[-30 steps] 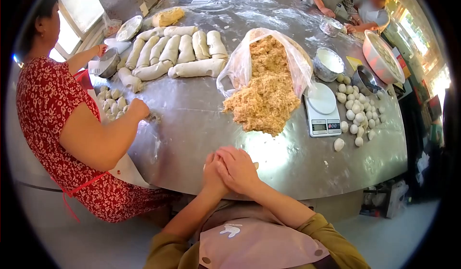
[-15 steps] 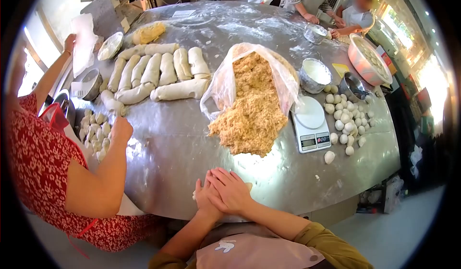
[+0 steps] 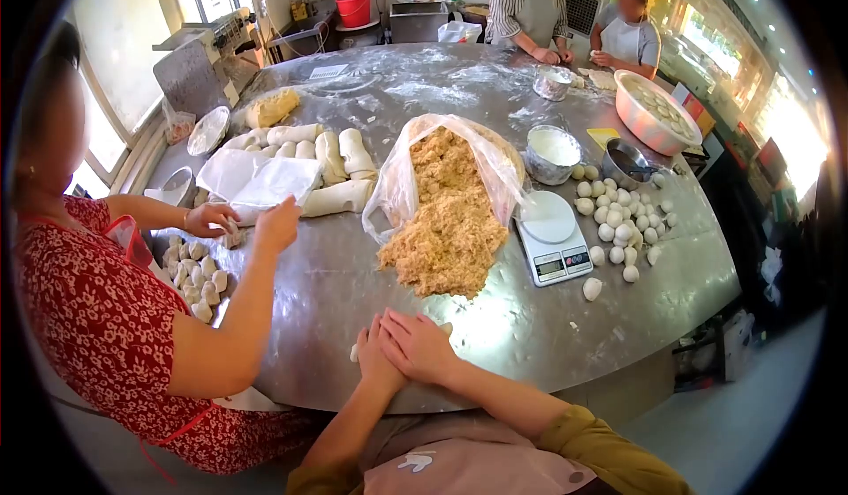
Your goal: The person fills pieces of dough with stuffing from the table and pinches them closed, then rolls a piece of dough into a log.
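Note:
My left hand (image 3: pixel 380 359) lies flat at the near table edge, fingers stretched forward. Across it rests my right hand (image 3: pixel 419 346), its fingers also extended and partly overlapping the left. Under the two palms is a piece of pale dough (image 3: pixel 446 328); only small ends of it show on either side, and the rest is hidden. Just ahead sits a heap of orange-brown crumbly filling (image 3: pixel 450 248), spilling from a clear plastic bag (image 3: pixel 393 181). A white digital kitchen scale (image 3: pixel 552 239) stands to its right.
Small dough balls (image 3: pixel 623 217) lie right of the scale, near a bowl of white powder (image 3: pixel 553 151). At left, a co-worker in red (image 3: pixel 97 318) handles dough beside dough rolls (image 3: pixel 340 196) partly under a white sheet (image 3: pixel 265 180). Two people work at the far side.
The co-worker at left has brought the white sheet down over the dough rolls. The view has tilted up slightly. My hands stay stacked on the dough, with little visible shift.

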`<state>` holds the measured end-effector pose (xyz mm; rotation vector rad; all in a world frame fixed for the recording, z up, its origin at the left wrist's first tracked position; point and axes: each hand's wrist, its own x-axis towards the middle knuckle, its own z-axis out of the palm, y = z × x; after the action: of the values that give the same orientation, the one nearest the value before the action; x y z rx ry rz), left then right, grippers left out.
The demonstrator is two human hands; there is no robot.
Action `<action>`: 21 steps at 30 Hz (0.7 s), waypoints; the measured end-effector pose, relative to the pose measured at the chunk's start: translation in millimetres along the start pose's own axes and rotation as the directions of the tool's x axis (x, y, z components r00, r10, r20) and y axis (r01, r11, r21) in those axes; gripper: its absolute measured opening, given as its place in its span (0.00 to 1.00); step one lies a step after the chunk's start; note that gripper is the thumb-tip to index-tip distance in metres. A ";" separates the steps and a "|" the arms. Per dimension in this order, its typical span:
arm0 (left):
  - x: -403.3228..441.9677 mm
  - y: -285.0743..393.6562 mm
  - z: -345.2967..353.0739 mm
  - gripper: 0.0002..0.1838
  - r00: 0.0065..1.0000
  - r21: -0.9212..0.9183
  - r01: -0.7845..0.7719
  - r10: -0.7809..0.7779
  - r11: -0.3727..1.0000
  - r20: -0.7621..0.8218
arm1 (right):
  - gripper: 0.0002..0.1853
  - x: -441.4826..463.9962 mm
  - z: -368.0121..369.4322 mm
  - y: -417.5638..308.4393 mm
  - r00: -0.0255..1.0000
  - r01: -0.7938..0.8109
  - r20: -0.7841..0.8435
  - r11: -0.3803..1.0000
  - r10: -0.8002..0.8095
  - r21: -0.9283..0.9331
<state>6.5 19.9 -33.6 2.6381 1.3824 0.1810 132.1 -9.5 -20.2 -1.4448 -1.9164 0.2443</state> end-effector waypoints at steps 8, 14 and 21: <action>-57.4 25.9 -31.9 0.19 0.989 -0.220 -0.083 0.053 0.972 -0.139 | 0.26 -34.7 -41.2 -51.4 0.950 -0.176 0.279 0.979 0.140 0.108; -45.0 22.0 -19.7 0.18 0.981 -0.306 -0.051 -0.009 0.951 -0.191 | 0.23 -22.3 -21.5 -45.6 0.993 -0.010 0.120 0.999 0.005 0.042; -44.2 21.0 7.4 0.24 0.995 -0.126 -0.059 0.048 0.990 -0.091 | 0.24 -27.0 -3.6 -35.8 0.997 -0.040 0.063 0.996 0.035 0.084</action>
<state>-0.3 -28.8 -38.3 2.5906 1.2796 0.3841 110.2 -47.4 -9.7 -1.4325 -1.9051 0.3880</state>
